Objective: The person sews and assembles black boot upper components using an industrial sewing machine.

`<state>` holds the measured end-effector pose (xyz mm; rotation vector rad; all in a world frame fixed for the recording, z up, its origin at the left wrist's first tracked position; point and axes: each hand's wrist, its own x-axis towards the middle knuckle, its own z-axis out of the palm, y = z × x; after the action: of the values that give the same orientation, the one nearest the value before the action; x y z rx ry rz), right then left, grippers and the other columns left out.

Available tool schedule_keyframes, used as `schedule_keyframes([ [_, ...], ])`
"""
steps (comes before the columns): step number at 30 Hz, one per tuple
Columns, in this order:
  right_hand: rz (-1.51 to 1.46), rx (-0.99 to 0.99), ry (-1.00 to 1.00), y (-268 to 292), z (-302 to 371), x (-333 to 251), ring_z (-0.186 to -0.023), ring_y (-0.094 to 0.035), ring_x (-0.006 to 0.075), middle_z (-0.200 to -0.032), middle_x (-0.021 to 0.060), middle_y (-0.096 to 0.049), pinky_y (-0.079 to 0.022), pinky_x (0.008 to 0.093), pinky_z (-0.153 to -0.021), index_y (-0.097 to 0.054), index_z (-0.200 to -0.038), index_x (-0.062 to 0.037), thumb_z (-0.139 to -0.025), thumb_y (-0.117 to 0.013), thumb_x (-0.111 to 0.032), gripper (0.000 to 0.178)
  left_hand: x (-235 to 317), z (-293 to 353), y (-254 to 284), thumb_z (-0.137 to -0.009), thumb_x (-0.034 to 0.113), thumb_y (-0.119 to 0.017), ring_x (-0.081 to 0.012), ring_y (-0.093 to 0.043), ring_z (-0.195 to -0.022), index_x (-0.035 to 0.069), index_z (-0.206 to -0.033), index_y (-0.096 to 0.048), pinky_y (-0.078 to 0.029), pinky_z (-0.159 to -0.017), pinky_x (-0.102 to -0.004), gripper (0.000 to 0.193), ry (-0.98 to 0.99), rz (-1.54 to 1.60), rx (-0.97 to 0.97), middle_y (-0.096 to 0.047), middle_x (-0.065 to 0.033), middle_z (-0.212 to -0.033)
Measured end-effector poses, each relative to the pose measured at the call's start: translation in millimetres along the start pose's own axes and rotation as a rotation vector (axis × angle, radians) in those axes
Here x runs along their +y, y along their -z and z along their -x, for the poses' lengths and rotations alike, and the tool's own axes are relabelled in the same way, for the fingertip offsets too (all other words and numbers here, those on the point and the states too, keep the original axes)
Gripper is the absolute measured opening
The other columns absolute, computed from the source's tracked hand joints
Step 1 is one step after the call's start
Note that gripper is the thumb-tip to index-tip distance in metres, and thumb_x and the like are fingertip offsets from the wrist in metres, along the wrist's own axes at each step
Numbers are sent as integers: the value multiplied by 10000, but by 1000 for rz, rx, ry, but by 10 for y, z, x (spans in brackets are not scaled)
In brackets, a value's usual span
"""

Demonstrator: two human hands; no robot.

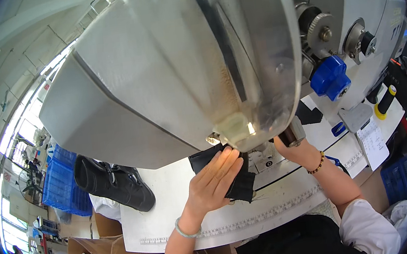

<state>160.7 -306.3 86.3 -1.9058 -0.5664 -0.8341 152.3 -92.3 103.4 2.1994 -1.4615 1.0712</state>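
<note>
Under the sewing machine head [155, 67] on head cam, I've got L hand [214, 181] laid flat, fingers straight & close together, on a black fabric pc [242, 185]; that's on the white tabletop [142, 226], just L of a small metal plate [269, 162]. R hand [296, 151]: fingertips hidden behind machine parts, can't tell if gripping. Machine head + clear guard [273, 52] block most of my upper view. Blue knob [329, 78] up & R. Black shoe [114, 184] at tabletop's L edge, blue crates [60, 182] beyond. Paper pad [372, 146] & black-yellow spool [386, 103] far R.
</note>
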Motion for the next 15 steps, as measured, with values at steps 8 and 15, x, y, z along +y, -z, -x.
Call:
schedule_keyframes([
  [8, 32, 136, 87, -5, 54, -106, -699, -564, 262, -856, 137, -532, -460, 292, -607, -529, -876, 27, -727, -422, 83, 192, -121, 189, -8, -603, 141, -680, -309, -514, -1102, 10, -1028, -579, -373, -958, -427, 455, 70, 148, -65, -578, -173, -1102],
  [15, -199, -363, -262, -74, 287, -515, -522, -601, 188, -674, 91, -590, -469, 259, -464, -539, -937, -1, -806, -551, -86, 157, -74, 151, 288, -556, 95, -624, -272, -428, -1194, 40, -1134, -534, -262, -1035, -427, 587, 245, 343, -234, -508, -136, -1220],
])
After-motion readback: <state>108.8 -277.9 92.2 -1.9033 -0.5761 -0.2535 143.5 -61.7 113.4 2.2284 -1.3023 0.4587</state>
